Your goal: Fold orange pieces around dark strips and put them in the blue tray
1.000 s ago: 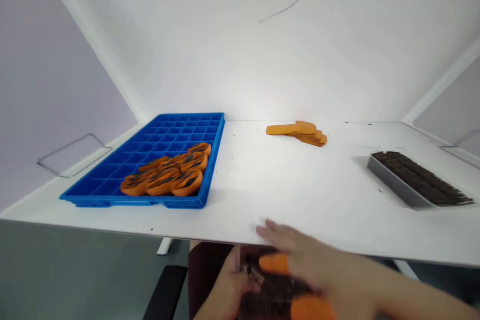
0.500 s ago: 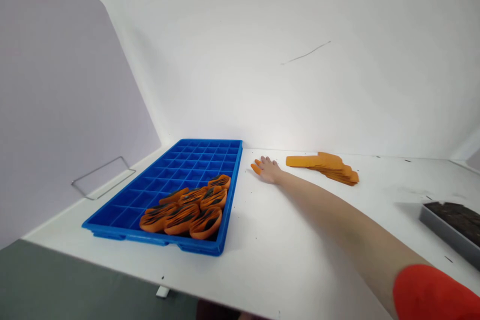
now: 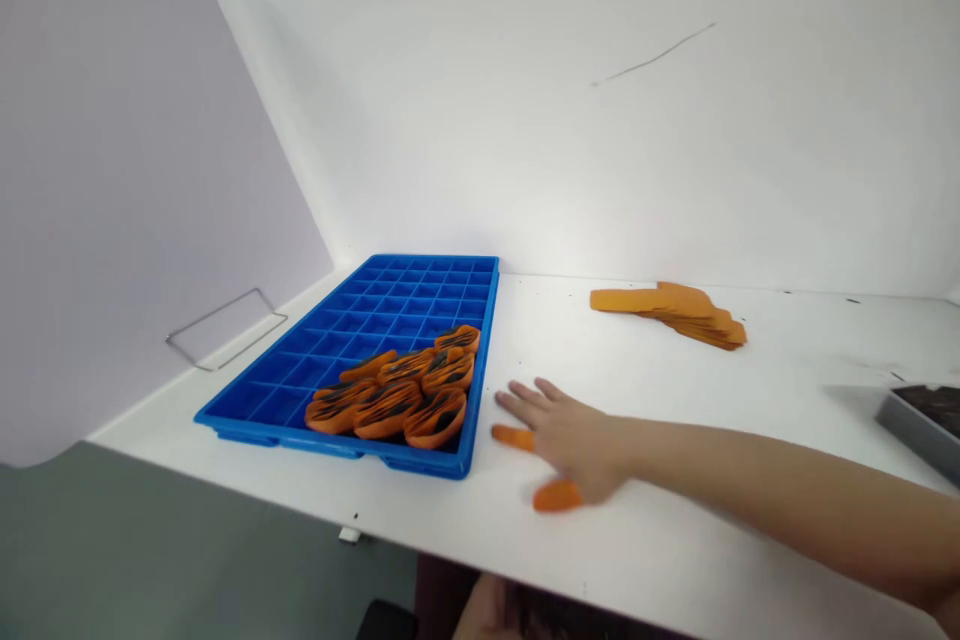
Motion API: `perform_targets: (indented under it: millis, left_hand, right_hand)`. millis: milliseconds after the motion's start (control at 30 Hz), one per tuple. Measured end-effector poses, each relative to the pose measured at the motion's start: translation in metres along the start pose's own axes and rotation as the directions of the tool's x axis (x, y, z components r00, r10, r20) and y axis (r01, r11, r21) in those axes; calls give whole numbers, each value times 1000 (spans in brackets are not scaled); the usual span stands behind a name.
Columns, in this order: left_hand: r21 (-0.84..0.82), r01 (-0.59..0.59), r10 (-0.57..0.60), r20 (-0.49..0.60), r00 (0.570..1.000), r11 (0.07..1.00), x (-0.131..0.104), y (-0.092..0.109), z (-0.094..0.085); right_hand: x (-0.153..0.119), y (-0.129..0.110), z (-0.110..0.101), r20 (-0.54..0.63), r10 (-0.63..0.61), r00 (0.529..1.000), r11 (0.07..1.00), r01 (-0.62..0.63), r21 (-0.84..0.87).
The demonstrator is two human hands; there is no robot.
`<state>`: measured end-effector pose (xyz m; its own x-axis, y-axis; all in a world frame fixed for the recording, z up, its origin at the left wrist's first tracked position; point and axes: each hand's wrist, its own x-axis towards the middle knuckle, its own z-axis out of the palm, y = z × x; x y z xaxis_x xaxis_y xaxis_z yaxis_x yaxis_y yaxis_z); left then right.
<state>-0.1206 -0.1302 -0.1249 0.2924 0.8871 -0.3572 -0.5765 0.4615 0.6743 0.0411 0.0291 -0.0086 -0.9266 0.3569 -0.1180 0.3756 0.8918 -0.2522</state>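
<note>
My right hand [image 3: 574, 435] is palm down over the white table, a little right of the blue tray, its fingers spread and nothing held. Orange covers sit on its thumb and index finger. Beside it, the divided blue tray [image 3: 481, 360] carries several orange bundles [image 3: 386, 407] with dark layers inside, grouped at its near right corner. Farther back on the table lies a fanned stack of flat orange strips [image 3: 675, 308]. Below the table's front edge, bare skin that looks like my left hand [image 3: 484, 610] shows in part; its fingers are not clear.
A grey box of dark material [image 3: 926, 420] stands at the right edge. White walls [image 3: 525, 120] close off the back, with a pale panel [image 3: 112, 170] at left. A thin wire frame [image 3: 225, 330] leans against that panel. The white table's [image 3: 420, 510] front edge runs across the bottom.
My right hand has come back toward me from the rear of the table, down beside the tray's near right corner. The view has shifted slightly, and the skin below the table edge shows more.
</note>
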Motion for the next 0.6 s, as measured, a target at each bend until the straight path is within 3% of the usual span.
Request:
perform_targets:
  millis: [167, 300, 367, 433, 467, 533, 600]
  left_hand:
    - [3, -32, 32, 68, 997, 999, -2, 5, 13]
    - [51, -34, 32, 36, 999, 998, -19, 23, 29]
    - [86, -51, 46, 61, 997, 995, -27, 31, 37]
    - [125, -42, 35, 59, 998, 991, -32, 34, 41]
    - [144, -32, 27, 39, 999, 989, -33, 34, 41]
    - [174, -18, 21, -14, 1000, 985, -33, 32, 40]
    - [177, -18, 25, -36, 999, 984, -31, 29, 36]
  right_hand:
    - [-49, -64, 12, 25, -140, 990, 986, 137, 96]
    - [-73, -86, 15, 63, -220, 973, 964, 207, 164]
    - [-72, -75, 14, 75, -173, 982, 972, 158, 173]
    - [-60, -48, 9, 7, 40, 999, 993, -40, 109]
    - [-50, -29, 6, -48, 194, 980, 979, -190, 67]
    - [-26, 10, -3, -109, 463, 880, 884, -467, -11]
    - [-2, 45, -12, -129, 538, 833, 838, -545, -20]
